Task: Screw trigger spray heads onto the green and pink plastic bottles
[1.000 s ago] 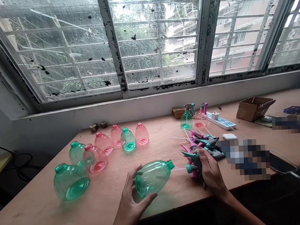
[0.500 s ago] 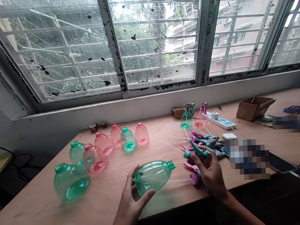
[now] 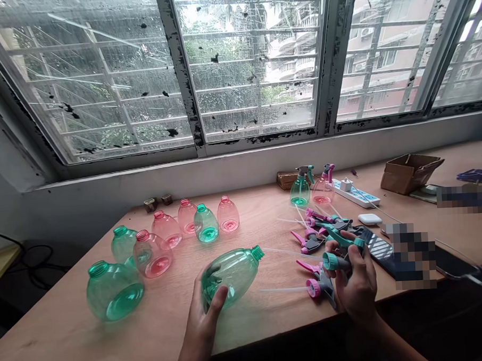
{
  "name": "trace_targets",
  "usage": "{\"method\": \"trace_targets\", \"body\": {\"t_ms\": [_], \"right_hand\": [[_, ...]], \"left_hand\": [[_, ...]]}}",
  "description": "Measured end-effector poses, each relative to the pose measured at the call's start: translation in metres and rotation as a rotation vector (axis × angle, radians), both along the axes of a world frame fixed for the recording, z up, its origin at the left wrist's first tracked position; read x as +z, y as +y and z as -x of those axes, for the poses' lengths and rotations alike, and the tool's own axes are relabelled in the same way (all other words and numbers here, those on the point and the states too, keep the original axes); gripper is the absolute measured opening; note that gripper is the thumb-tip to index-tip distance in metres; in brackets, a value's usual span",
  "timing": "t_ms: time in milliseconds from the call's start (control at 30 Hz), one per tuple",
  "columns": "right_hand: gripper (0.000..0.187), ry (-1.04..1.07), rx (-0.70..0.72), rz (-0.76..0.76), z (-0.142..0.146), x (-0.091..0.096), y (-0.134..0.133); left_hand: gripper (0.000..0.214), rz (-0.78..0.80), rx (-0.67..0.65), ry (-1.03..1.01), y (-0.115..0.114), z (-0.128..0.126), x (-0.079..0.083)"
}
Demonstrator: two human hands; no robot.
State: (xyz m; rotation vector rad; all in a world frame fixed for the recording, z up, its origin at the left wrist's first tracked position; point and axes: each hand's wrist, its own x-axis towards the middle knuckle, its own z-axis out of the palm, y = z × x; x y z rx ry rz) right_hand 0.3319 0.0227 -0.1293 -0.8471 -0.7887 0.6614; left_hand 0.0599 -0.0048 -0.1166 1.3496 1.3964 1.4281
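Note:
My left hand (image 3: 202, 315) is wrapped round a clear green bottle (image 3: 233, 276), tilted with its threaded open neck pointing up and right. In my right hand (image 3: 357, 282) is a green and grey trigger spray head (image 3: 335, 260), gripped by its body. Its thin clear tube reaches left, with the end close to the bottle's neck but outside it. Just below and left of my right hand lies a pink and grey spray head (image 3: 317, 287) with its tube pointing left. More pink and green spray heads (image 3: 310, 240) are piled behind it.
Several open green and pink bottles (image 3: 152, 253) stand on the left of the wooden table (image 3: 152, 333). Two bottles with spray heads (image 3: 299, 191) stand at the back, near a power strip (image 3: 357, 194). A cardboard box (image 3: 404, 176), a white case (image 3: 369, 219) and a phone (image 3: 388, 251) lie to the right.
My left hand has drawn the green bottle left and tilted its neck further up. My right hand has moved right and down with the spray head, turning it and pulling its tube along.

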Motion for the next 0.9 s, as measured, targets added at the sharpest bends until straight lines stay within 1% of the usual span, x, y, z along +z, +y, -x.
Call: {"method": "trace_targets", "body": {"t_ms": [67, 133, 300, 367, 433, 533, 600, 667, 767, 833, 900], "right_hand": [[0.034, -0.013, 0.028, 0.002, -0.001, -0.001, 0.000], [0.035, -0.025, 0.087, 0.021, -0.001, -0.003, 0.001], [0.040, -0.077, 0.376, 0.054, 0.004, -0.013, -0.001], [0.042, -0.176, 0.435, 0.041, 0.006, -0.019, -0.003], [0.042, -0.312, 0.441, 0.034, 0.005, -0.027, -0.004], [0.043, -0.558, 0.403, -0.003, 0.001, -0.037, -0.001], [0.041, -0.733, 0.373, -0.048, -0.003, -0.042, 0.003], [0.040, -0.845, 0.368, -0.079, -0.005, -0.043, 0.007], [0.039, -0.826, 0.463, -0.055, -0.006, -0.040, 0.012], [0.038, -0.789, 0.533, -0.011, -0.005, -0.037, 0.014], [0.036, -0.767, 0.571, 0.046, -0.004, -0.034, 0.014]], "left_hand": [[0.070, 0.006, -0.008, -0.003, 0.000, 0.000, 0.000], [0.074, 0.019, -0.017, -0.004, -0.001, 0.001, -0.001], [0.077, 0.035, -0.115, 0.054, -0.003, 0.003, -0.005], [0.075, 0.024, -0.149, 0.084, -0.004, 0.004, -0.007], [0.072, 0.020, -0.177, 0.105, -0.004, 0.006, -0.009], [0.070, 0.019, -0.226, 0.144, -0.004, 0.009, -0.011], [0.068, 0.007, -0.219, 0.174, -0.002, 0.010, -0.011], [0.067, 0.000, -0.200, 0.197, -0.001, 0.010, -0.012], [0.067, 0.013, -0.212, 0.227, 0.001, 0.011, -0.013], [0.068, 0.020, -0.225, 0.237, 0.001, 0.011, -0.013], [0.068, 0.022, -0.235, 0.245, -0.001, 0.012, -0.013]]}}
